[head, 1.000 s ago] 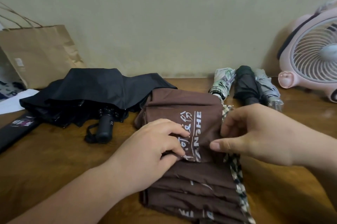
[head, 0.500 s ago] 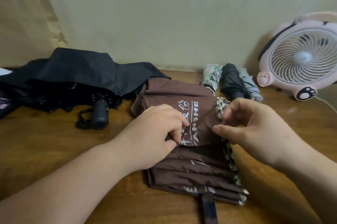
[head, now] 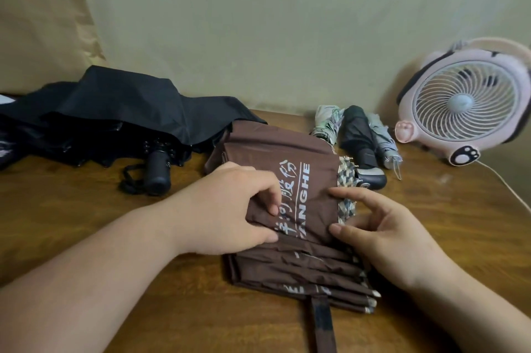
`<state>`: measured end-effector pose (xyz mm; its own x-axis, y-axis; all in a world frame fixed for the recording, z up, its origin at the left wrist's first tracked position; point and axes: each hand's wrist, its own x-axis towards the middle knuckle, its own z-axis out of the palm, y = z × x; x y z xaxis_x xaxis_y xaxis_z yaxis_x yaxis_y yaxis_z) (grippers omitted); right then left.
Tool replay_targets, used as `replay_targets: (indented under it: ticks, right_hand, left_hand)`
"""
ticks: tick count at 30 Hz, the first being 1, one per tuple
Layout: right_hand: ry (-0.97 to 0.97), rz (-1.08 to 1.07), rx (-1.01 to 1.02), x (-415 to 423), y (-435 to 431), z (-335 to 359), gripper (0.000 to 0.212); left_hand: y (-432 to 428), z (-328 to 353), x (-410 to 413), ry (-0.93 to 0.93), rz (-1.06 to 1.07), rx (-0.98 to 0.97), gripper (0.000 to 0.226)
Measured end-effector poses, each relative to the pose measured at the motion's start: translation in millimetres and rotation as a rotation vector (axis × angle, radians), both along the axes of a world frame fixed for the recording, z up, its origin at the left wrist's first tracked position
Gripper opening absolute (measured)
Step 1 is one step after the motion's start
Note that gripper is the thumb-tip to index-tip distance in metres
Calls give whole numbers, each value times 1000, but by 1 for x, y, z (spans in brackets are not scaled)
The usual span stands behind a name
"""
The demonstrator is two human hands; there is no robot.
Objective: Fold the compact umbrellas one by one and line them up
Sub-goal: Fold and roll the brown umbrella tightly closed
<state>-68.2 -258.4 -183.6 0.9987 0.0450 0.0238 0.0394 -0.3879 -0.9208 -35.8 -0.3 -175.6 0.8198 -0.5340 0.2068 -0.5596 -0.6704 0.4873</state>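
A brown compact umbrella with white lettering lies in flat pleats on the wooden table, its strap pointing toward me. My left hand pinches a fold of the brown fabric at the left side. At the checked edge on the right, my right hand touches the cloth with thumb and forefinger spread apart. Three folded umbrellas lie side by side at the back: a pale patterned one, a dark one and a grey one. A loose black umbrella sprawls at the left.
A pink desk fan stands at the back right, its white cord trailing over the table. A brown paper bag leans against the wall at the back left. The wall runs close behind the table.
The view has shifted right and nearer. My right hand has loosened its pinch and spread its fingers at the checked edge. My left hand stays on the brown fold.
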Motion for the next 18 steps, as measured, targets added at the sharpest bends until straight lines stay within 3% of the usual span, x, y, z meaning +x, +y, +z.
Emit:
replay_targets:
  ticks: [6, 11, 15, 18]
  right_hand:
    - [-80, -43, 92, -4, 3, -7, 32]
    - [-84, -64, 58, -5, 3, -8, 26]
    - [-97, -77, 18, -5, 2, -7, 18]
    - [-84, -79, 34, -5, 3, -7, 16]
  left_hand:
    - [-4, 8, 1, -3, 245, -97, 4]
    - [8, 15, 2, 85, 603, -210, 29]
    - [11, 20, -1, 361, 569, -502, 32]
    - [10, 20, -3, 513, 510, -587, 31]
